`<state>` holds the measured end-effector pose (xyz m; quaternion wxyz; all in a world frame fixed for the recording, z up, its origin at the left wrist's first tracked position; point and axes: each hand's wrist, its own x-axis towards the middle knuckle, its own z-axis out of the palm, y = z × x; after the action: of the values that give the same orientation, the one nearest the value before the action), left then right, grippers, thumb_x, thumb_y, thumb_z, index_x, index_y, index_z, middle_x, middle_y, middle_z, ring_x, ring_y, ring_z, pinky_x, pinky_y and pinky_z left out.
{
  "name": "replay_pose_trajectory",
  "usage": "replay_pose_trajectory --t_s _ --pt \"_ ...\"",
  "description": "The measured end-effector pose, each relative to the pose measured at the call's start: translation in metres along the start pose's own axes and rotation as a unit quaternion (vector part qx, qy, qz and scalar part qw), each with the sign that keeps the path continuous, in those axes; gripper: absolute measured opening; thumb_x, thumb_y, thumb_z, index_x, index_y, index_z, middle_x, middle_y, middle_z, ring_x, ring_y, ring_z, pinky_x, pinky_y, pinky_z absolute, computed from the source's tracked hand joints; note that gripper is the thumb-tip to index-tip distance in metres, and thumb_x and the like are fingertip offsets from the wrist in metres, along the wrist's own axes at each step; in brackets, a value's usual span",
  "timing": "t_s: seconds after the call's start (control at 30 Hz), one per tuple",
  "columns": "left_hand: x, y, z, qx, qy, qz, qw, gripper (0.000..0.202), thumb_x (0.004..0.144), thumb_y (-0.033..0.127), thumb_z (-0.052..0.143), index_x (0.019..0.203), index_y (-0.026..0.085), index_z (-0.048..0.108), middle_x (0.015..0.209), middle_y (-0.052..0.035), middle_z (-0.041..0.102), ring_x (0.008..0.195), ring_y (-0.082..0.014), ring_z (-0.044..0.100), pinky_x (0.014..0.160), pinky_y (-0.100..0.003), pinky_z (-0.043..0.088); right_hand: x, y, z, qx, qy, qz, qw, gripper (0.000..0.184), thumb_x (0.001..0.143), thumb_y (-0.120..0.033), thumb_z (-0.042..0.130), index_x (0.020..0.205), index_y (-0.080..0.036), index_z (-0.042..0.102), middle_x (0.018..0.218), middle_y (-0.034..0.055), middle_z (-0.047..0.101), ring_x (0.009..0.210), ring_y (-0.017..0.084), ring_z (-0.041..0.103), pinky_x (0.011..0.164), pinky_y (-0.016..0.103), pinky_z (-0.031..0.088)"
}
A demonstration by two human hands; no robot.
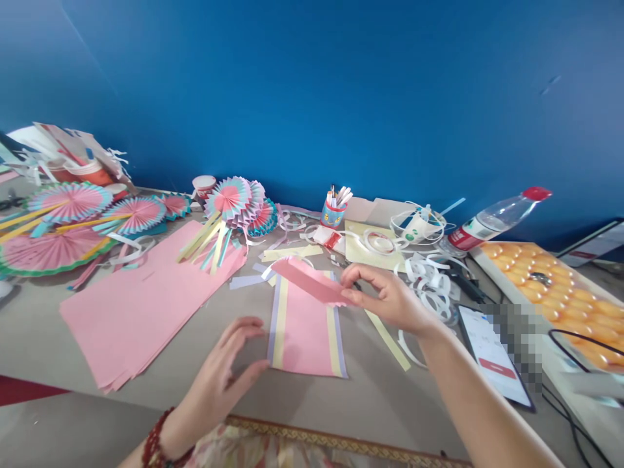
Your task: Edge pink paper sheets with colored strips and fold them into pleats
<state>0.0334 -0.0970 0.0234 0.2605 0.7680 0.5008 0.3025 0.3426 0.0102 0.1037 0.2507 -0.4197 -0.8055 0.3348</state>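
A pink paper sheet (307, 331) lies on the table, with yellow and lilac strips along both side edges. At its far end a narrow pink paper band (307, 281) stands raised and slanted. It looks like a folded part of the sheet, but I cannot tell whether they are joined. My right hand (383, 296) pinches the band's right end between thumb and fingers. Just left of the sheet hovers my left hand (227, 364), fingers curved and apart, holding nothing. Lilac paper strips (246, 281) and a yellow strip (387, 338) lie about the sheet.
Stacked pink paper (141, 299) and pleated paper rosettes (234, 201) occupy the left. Behind stand a pen cup (333, 211) and a blue wall. On the right are curled white strips (431, 286), a tilted bottle (492, 224), a phone (494, 357) and cables.
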Motion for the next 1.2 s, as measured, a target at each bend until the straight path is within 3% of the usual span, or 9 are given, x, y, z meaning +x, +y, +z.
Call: replay_pose_trajectory --t_s 0.17,0.3,0.43,0.63,0.87,0.97,1.07,1.2 --pt "0.026 0.011 -0.028 0.035 0.079 0.078 0.993 0.044 0.096 0.024 0.053 0.138 0.024 0.041 0.141 -0.0108 0.043 0.131 -0.0258 0.041 0.109 -0.043 0.037 -0.011 -0.006 0.005 -0.018 -0.098 -0.016 0.995 0.011 0.092 -0.028 0.056 0.086 -0.020 0.058 0.090 0.0020 0.064 0.085 0.016 0.058 0.074 0.024 0.042" --pt "0.054 0.014 -0.029 0.082 0.017 0.160 0.984 0.046 0.097 0.024 0.053 0.141 0.026 0.040 0.143 -0.0090 0.044 0.131 -0.0257 0.041 0.109 -0.044 0.037 -0.008 0.003 0.017 -0.023 -0.139 -0.012 0.990 0.015 0.094 -0.032 0.054 0.086 -0.019 0.059 0.088 0.0013 0.065 0.082 0.015 0.059 0.076 0.024 0.042" --pt "0.073 0.006 -0.014 0.121 -0.040 0.217 0.968 0.027 0.098 0.023 0.050 0.123 0.025 0.058 0.129 -0.0051 0.060 0.122 -0.0237 0.050 0.104 -0.043 0.040 -0.007 0.013 0.027 -0.030 -0.149 0.005 0.988 0.011 0.092 -0.028 0.055 0.087 -0.019 0.059 0.088 0.0012 0.065 0.082 0.015 0.058 0.076 0.025 0.042" --pt "0.076 -0.007 0.004 0.130 -0.077 0.233 0.961 0.024 0.100 0.021 0.045 0.118 0.021 0.060 0.113 -0.0047 0.069 0.107 -0.0199 0.060 0.099 -0.040 0.044 -0.012 0.014 0.037 -0.077 -0.139 0.002 0.987 0.007 0.090 -0.021 0.055 0.085 -0.019 0.059 0.088 0.0018 0.064 0.081 0.016 0.058 0.074 0.025 0.041" --pt "0.059 0.001 -0.001 0.132 -0.106 0.247 0.954 0.020 0.100 0.021 0.044 0.112 0.018 0.059 0.116 -0.0081 0.066 0.106 -0.0204 0.061 0.096 -0.039 0.048 -0.029 -0.001 0.044 -0.121 -0.139 -0.027 0.983 0.007 0.089 -0.025 0.059 0.086 -0.020 0.059 0.093 0.0038 0.062 0.088 0.018 0.058 0.079 0.027 0.043" --pt "0.049 0.003 -0.003 0.132 -0.120 0.267 0.947 0.018 0.099 0.020 0.044 0.108 0.018 0.059 0.115 -0.0085 0.066 0.105 -0.0204 0.062 0.097 -0.040 0.049 -0.041 -0.006 0.052 -0.140 -0.133 -0.012 0.981 0.020 0.087 -0.037 0.064 0.099 -0.021 0.060 0.109 0.0065 0.063 0.101 0.021 0.059 0.087 0.031 0.045" --pt "0.042 0.002 -0.001 0.135 -0.121 0.271 0.945 0.017 0.099 0.018 0.044 0.106 0.018 0.059 0.113 -0.0089 0.067 0.105 -0.0202 0.062 0.097 -0.040 0.049 -0.048 -0.009 0.062 -0.173 -0.106 0.004 0.979 0.051 0.084 -0.050 0.066 0.123 -0.020 0.055 0.132 0.0111 0.056 0.122 0.027 0.050 0.101 0.039 0.041" --pt "0.041 0.000 0.001 0.153 -0.074 0.294 0.941 0.017 0.098 0.015 0.043 0.103 0.017 0.059 0.112 -0.0083 0.067 0.102 -0.0189 0.063 0.100 -0.039 0.048 -0.047 -0.009 0.068 -0.199 -0.096 0.016 0.975 0.068 0.084 -0.060 0.062 0.136 -0.017 0.049 0.137 0.0143 0.054 0.126 0.030 0.049 0.106 0.045 0.039"
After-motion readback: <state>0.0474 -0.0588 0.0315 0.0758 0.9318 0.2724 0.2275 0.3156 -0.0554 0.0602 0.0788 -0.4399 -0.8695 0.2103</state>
